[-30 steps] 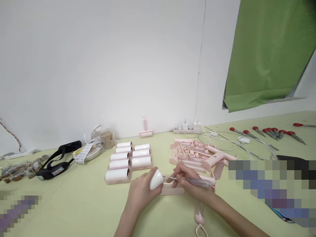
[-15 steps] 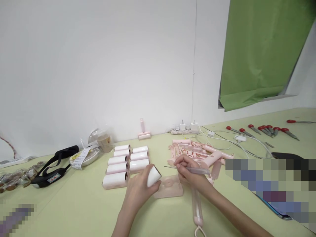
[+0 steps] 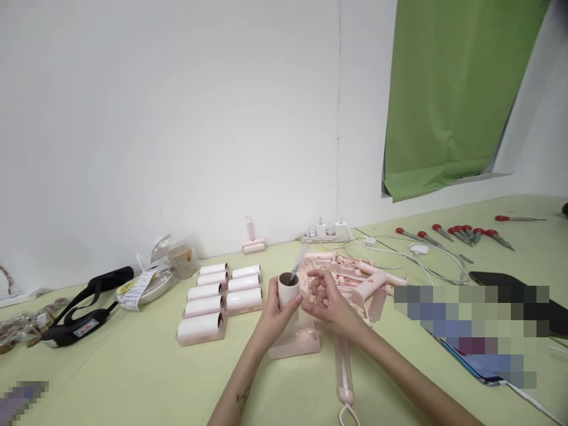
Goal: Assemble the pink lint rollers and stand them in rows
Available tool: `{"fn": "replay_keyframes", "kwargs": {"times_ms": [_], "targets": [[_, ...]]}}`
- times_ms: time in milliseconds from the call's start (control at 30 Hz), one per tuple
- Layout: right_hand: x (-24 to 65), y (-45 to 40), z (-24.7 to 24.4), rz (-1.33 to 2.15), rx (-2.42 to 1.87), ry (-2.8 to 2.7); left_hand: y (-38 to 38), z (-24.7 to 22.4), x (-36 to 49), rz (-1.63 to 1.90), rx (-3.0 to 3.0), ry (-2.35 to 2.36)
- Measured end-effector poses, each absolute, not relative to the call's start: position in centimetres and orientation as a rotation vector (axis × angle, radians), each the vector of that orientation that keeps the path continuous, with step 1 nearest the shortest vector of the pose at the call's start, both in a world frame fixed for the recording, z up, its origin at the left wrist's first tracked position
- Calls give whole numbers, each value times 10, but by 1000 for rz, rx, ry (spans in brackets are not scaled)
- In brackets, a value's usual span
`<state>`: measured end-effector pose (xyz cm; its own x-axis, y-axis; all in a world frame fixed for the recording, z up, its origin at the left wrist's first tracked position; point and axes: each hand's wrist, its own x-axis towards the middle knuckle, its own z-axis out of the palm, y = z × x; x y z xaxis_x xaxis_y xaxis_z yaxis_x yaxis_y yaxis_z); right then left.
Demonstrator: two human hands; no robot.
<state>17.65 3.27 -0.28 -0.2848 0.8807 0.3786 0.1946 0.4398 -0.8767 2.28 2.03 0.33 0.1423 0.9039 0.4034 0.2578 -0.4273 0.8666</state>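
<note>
Upright in my left hand (image 3: 276, 313) is a white paper roll (image 3: 288, 294), its brown open end facing up. A slim tool with a clear handle (image 3: 298, 263) leans in the roll's opening. My right hand (image 3: 326, 302) is just right of the roll, fingers apart and curved, holding nothing. Below the roll lies a pale pink translucent case (image 3: 295, 345). A clear pink handle with a loop (image 3: 345, 373) lies below my right hand. Several white rolls in pink cases (image 3: 202, 328) stand in two columns to the left.
Pink plastic parts (image 3: 370, 284) are heaped behind my right hand. Farther back are a power strip (image 3: 326, 238) and white cables. Several red-handled tools (image 3: 457, 232) lie back right. A black strap (image 3: 84, 307) and a plastic-wrapped bowl (image 3: 153, 284) sit at left.
My left hand has turned the roll upright. The slim tool has left my right hand's grip and now stands in the roll; my right hand has opened. The view has shifted slightly.
</note>
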Motion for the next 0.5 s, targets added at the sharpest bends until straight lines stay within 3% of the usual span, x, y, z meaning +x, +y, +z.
{"fn": "replay_keyframes", "kwargs": {"times_ms": [200,367,500], "targets": [[168,28,-11,953,-800,-1843,14,-1,23,1335,1617,986],[162,32,29,909,-670,-1820,7,-2,23,1198,1703,954],[151,34,50,827,-692,-1890,7,-3,24,1299,1699,959]]}}
